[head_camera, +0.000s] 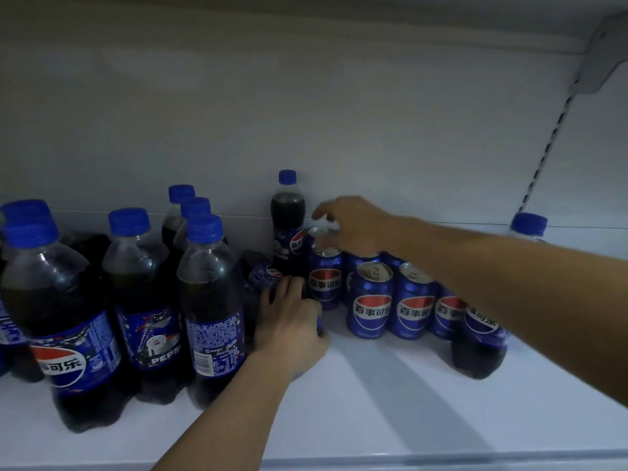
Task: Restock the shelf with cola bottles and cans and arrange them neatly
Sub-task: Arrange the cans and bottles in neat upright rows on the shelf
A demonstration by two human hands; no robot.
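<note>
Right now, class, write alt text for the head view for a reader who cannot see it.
The right hand grips a cola can by its top on a white shelf; the left hand rests low beside upright cola bottles.

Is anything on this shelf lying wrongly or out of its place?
Yes. One cola bottle lies on its side between the upright bottles and the cans, held by the left hand; it looks fallen.
</note>
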